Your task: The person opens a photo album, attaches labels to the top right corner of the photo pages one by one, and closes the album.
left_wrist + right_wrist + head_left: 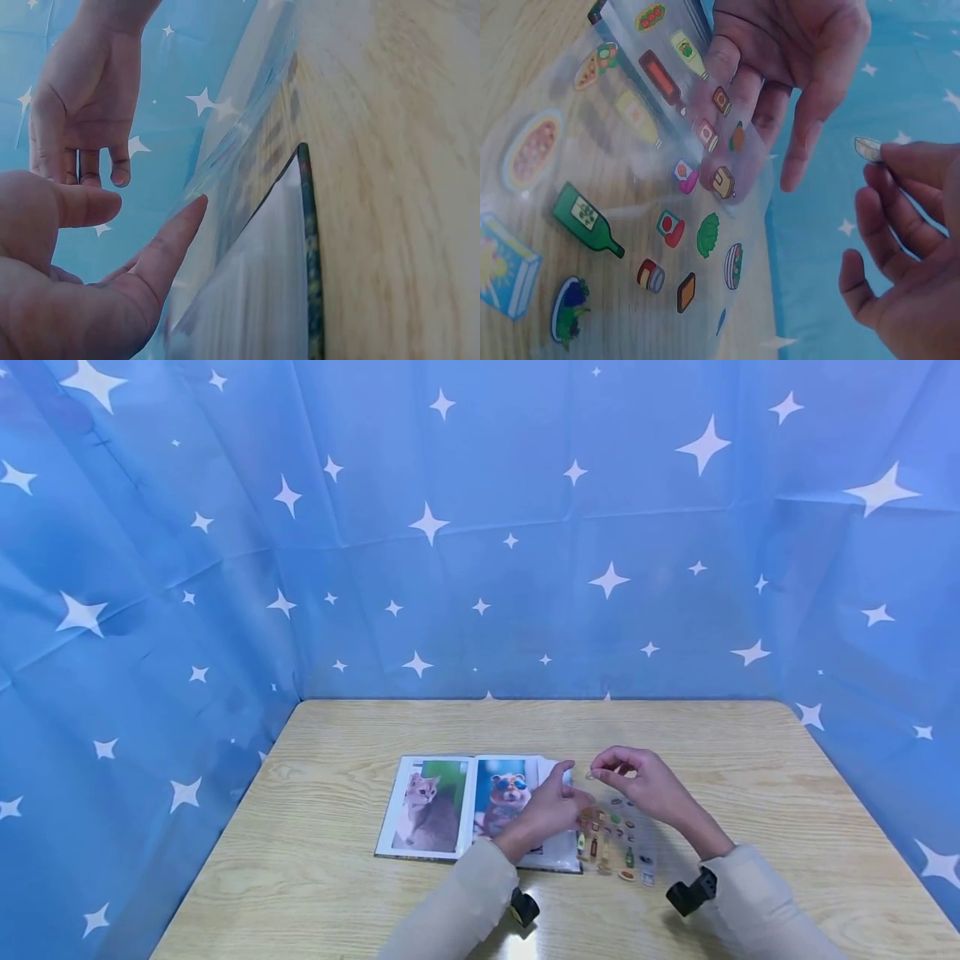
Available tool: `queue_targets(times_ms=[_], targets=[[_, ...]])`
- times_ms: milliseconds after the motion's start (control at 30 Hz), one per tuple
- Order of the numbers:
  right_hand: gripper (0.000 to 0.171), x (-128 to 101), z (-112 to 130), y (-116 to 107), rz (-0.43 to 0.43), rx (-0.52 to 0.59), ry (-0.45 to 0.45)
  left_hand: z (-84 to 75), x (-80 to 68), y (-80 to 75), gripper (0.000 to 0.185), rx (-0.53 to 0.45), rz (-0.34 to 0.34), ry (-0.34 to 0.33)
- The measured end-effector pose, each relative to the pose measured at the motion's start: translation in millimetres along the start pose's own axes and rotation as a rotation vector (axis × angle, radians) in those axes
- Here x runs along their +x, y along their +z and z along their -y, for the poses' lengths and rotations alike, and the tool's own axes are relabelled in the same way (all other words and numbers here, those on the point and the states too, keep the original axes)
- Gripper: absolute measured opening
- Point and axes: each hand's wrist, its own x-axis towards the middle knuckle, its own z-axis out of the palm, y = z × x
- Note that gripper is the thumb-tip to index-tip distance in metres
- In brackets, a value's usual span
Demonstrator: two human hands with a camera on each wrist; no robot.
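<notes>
An open photo album [435,810] lies on the wooden table [337,893], showing a cat photo and a photo of a furry animal in sunglasses. A clear sticker sheet [617,843] of food and bottle stickers [592,217] lies at the album's right edge. My left hand [558,793] reaches over the album with straight fingers [727,82] against the far edge of the sheet, which curls up there. My right hand [600,771] hovers above the sheet and pinches one small sticker [868,148] between thumb and forefinger. In the left wrist view the left hand [112,225] lies beside the lifted sheet [240,150].
Blue cloth with white stars [480,527] walls the table at the back and on both sides. Bare wood shows around the album, toward the far edge [540,718] and at the right [810,827].
</notes>
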Motion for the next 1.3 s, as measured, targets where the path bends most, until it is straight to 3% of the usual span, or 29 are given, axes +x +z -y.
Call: queue_targets(times_ms=[300, 733, 967, 1133, 1300], targets=[[0.006, 0, -3, -1, -0.011, -0.010, -0.010, -3.4, -2.2, 4.4, 0.072, 0.114, -0.041, -0.035], [0.009, -1, -6, 2, -0.008, 0.022, -0.008, -1.3, 1.9, 7.0, 0.078, 0.078, -0.013, 0.009], [0.009, -1, -6, 3, -0.013, 0.043, -0.013, -1.0, 0.5, 1.3, 0.061, 0.123, -0.029, 0.010], [0.009, 0, -8, 4, -0.011, 0.052, -0.003, 0.1, 0.0, -5.2, 0.045, 0.111, -0.049, 0.060], [0.010, 0, -6, 4, -0.008, 0.041, 0.031, -1.0, -3.5, -15.6, 0.041, 0.116, -0.051, 0.097]])
